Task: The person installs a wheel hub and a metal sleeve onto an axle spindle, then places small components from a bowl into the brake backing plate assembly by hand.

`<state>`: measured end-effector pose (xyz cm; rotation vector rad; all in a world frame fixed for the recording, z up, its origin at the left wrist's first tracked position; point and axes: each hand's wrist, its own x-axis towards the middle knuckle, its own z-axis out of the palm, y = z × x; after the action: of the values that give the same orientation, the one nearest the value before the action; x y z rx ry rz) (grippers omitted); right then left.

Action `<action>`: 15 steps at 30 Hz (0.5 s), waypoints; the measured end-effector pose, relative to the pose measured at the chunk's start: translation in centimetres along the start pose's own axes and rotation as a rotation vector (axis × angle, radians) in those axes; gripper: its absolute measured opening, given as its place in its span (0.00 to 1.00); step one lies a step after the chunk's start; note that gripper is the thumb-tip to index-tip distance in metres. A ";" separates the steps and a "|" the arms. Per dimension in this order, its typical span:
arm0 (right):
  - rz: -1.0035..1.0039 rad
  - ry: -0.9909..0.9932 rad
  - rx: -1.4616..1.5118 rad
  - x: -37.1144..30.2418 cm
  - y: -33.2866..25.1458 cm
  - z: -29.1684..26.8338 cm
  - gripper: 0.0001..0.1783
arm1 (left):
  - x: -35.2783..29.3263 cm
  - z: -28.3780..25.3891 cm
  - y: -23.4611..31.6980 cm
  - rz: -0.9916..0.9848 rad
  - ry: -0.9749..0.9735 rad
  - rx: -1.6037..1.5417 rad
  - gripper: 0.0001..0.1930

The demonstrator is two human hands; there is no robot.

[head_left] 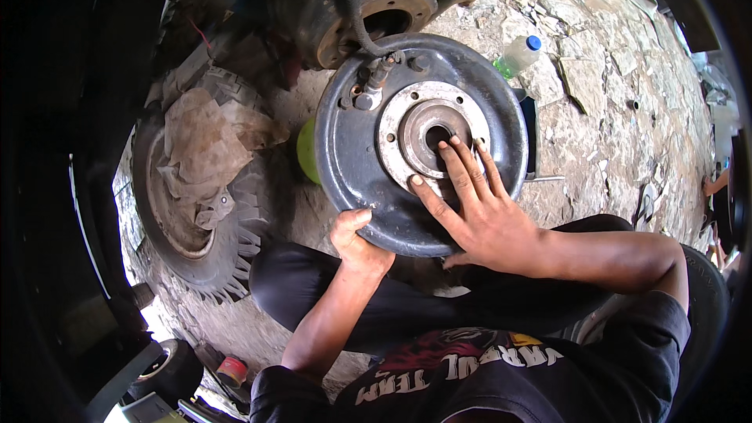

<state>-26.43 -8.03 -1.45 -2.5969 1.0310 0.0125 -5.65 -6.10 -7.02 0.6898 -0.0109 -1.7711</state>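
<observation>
A black round brake backing plate [345,160] sits in front of me above my legs, with its face turned up. At its middle is a pale metal flange [392,121] with bolt holes around a dark bore. My left hand [360,244] grips the near-left rim, thumb on the face and the other fingers hidden beneath. Spread fingers of my right hand [482,215] lie over the flange's near-right side, their tips by the bore. A metal fitting [374,92] stands on the plate's far left, and a dark hose [354,4] reaches it from above.
Beyond the plate is a rusty, dark brake drum [337,43]. To the left lies a tyred wheel [149,204] with a brown cloth [204,137] over it. A blue-capped bottle [517,57] stands on rough stone ground [619,102]. Another person's hand [714,185] shows far right.
</observation>
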 end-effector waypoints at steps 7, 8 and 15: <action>0.030 0.185 -0.043 0.5 -1.3 2.5 0.42 | -0.6 -0.6 0.1 0.030 -0.013 0.033 0.32; 0.038 0.228 -0.078 0.4 -1.8 2.6 0.37 | -0.7 -0.4 -0.1 0.027 -0.008 0.029 0.31; 0.054 0.296 -0.043 0.2 -1.6 3.7 0.38 | -1.2 1.2 -0.6 0.056 0.084 0.136 0.30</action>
<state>-24.72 -5.88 -4.49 -2.6627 1.2122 -0.3493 -6.56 -5.26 -5.73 0.8535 -0.0933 -1.6981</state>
